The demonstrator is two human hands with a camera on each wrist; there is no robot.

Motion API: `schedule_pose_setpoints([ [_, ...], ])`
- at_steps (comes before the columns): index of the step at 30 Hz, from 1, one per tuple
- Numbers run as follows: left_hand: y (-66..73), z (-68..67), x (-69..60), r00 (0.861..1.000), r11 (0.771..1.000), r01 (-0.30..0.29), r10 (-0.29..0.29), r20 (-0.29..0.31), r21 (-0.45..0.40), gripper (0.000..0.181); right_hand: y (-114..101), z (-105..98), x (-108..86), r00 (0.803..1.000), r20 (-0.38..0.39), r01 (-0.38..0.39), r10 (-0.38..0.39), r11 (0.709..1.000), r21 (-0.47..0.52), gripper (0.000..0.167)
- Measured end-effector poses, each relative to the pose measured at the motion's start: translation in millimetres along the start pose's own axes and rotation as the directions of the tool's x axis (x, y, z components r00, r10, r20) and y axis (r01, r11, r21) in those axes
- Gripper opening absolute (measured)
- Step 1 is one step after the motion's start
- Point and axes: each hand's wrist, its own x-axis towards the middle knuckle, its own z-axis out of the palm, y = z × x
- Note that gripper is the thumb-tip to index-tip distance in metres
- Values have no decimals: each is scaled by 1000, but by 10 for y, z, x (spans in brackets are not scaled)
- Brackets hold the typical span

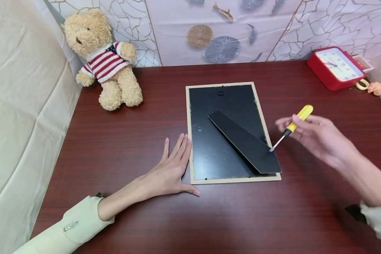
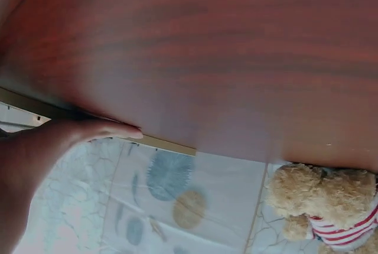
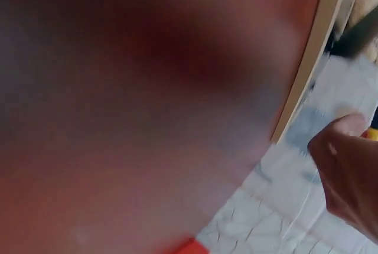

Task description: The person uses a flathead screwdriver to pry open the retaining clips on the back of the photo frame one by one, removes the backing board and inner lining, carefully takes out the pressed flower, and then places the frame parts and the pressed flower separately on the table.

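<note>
A picture frame [image 1: 222, 144] lies face down on the table, showing its black back and pale wooden edges. Its black easel stand [image 1: 241, 141] slants across the back toward the lower right corner. My left hand [image 1: 169, 173] rests flat with straight fingers against the frame's left edge, the thumb spread near the lower corner. In my right hand [image 1: 320, 137] I hold a screwdriver [image 1: 300, 118] with a yellow handle, pinched between thumb and fingers. Its metal tip touches or hovers just over the stand's right edge; I cannot tell which.
A teddy bear [image 1: 106, 63] in a striped sweater leans at the back left. A red alarm clock [image 1: 336, 68] stands at the back right, with a small orange item [image 1: 376, 88] beside it. Patterned cloth [image 1: 177, 35] hangs behind the dark red table [image 1: 139, 141].
</note>
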Motion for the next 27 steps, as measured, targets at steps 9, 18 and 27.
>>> schedule_pose_setpoints([
  [9,-12,31,-47,999,999,48,-48,-16,-23,137,-563,-33,1220,992,-114,-129,59,473,-871,43],
  [18,-68,-26,-67,997,996,67,-69,-36,-60,124,-438,153,1823,997,-55,-70,60,287,-955,44],
  [27,-641,-94,-37,874,995,97,-93,-478,-16,43,-481,-86,1475,998,-7,-6,-69,10,-1000,17],
])
